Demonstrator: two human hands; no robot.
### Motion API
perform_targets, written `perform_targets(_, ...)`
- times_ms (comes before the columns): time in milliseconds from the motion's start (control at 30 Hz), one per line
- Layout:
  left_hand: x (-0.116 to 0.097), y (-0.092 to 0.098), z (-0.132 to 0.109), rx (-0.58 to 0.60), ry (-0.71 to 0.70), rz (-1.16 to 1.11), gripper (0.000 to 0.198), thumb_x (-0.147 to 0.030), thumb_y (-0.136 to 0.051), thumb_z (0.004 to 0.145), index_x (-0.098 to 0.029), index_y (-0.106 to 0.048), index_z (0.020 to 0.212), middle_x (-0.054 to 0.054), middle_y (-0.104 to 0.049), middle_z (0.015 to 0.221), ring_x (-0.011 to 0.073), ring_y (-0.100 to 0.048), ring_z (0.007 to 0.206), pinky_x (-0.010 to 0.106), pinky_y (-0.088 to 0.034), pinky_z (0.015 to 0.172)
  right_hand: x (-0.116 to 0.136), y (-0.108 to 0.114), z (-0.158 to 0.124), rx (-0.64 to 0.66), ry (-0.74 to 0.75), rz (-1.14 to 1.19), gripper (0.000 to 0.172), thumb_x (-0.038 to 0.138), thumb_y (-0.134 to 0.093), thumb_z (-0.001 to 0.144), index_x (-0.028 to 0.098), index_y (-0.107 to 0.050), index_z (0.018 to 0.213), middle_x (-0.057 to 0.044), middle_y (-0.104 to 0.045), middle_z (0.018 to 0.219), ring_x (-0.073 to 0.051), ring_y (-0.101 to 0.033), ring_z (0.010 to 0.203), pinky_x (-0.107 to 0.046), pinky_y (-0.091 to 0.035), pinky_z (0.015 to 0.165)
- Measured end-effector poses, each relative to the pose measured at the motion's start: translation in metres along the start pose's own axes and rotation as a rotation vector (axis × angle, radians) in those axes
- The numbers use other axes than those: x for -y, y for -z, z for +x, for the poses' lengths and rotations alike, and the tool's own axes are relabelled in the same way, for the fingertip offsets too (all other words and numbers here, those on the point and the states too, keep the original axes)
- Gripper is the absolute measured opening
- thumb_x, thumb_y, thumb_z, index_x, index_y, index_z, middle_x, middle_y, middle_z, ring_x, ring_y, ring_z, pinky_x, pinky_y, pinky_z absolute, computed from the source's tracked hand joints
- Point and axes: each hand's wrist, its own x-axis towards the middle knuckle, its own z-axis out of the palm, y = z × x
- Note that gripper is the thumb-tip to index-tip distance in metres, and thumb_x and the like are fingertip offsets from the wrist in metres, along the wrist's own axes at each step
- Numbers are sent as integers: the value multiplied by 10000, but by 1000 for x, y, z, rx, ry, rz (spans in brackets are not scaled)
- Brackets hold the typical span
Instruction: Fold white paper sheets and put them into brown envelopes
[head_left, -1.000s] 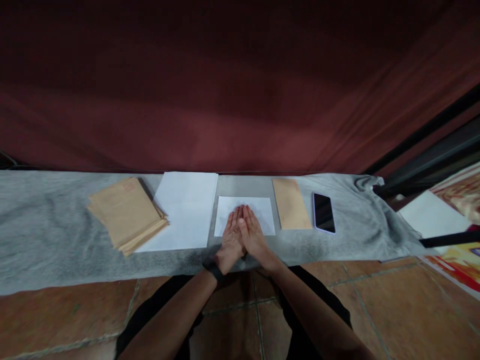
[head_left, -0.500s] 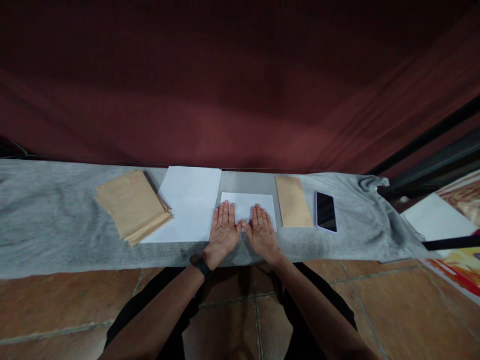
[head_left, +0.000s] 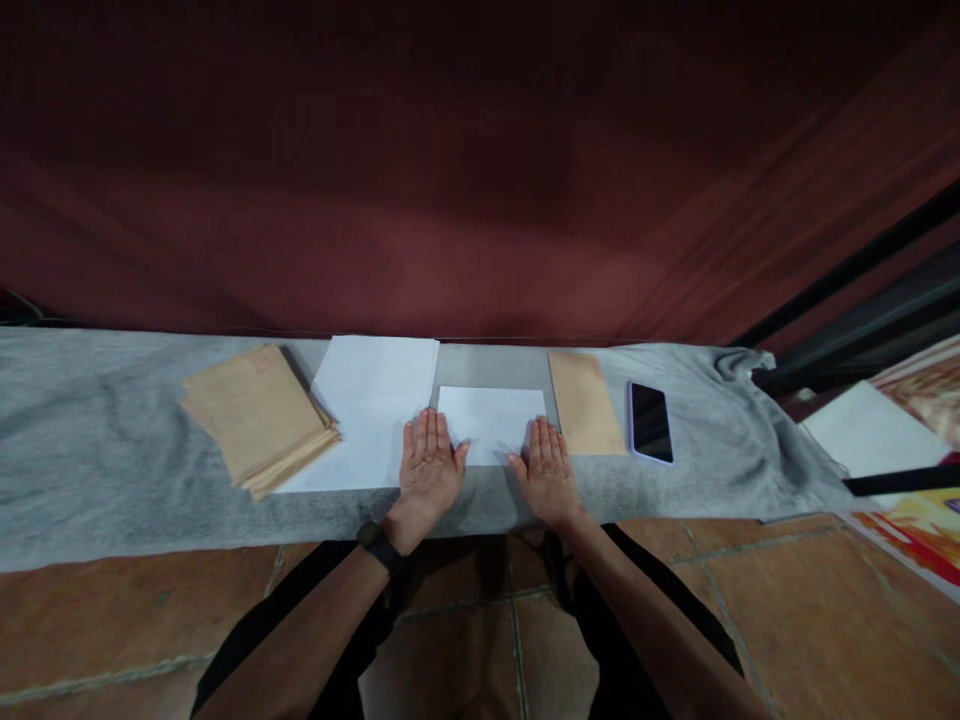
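The left hand [head_left: 429, 470] and right hand [head_left: 550, 478] are lying flattened wide, fingers extended side by side and thumbs pointing inward, with neither one gripping anything. Between them a small white paper [head_left: 491, 425] is resting on the grey-draped surface [head_left: 491, 358]. The left hand is overlapping the near right part of the large white sheets [head_left: 367, 400], its thumb reaching over the small paper's near left corner; the right hand is covering that paper's near right corner, just beside a single brown envelope [head_left: 587, 405]. Whether the hands are pressing down, one cannot tell. Farther left, a fanned stack of brown envelopes [head_left: 255, 415] is partly covering the large sheets, and right of the single envelope a dark-screened phone [head_left: 651, 422] is lying face up.
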Motion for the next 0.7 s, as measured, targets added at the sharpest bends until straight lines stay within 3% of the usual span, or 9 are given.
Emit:
perform_targets(133,-17,3,15,-30,-94,-51,618,-338,-311,1021,6,-320,1533,226,-294,1632,293,-140,1560,527,-171,1267,8,9,20,51,-53,97,698,515,-217,1066,33,-347,1554,-215,-334,1614,-318,-261,1530,-545,-219,1239)
perform_targets(300,-40,-16,44,118,-272,-119,578,-212,-318,985,-26,-344,1532,196,-350,1616,257,-221,1544,463,-245,1254,30,8,60,176,-60,320,651,464,-99,1074,123,-348,1570,-120,-352,1628,-223,-257,1538,-462,-217,1257)
perform_targets(467,-46,-35,58,148,-258,-116,629,-209,-371,952,-30,-310,1552,209,-327,1621,270,-222,1542,484,-244,1249,43,-6,82,243,-115,328,632,441,-111,1078,120,-363,1562,-109,-378,1615,-198,-309,1517,-429,-213,1261)
perform_targets(700,-36,-28,58,150,-145,-84,612,-187,-279,970,-47,-300,1566,178,-311,1635,252,-210,1548,484,-212,1256,32,-16,80,234,-41,189,610,427,-163,1081,106,-391,1547,-125,-353,1621,-215,-286,1527,-442,-206,1257)
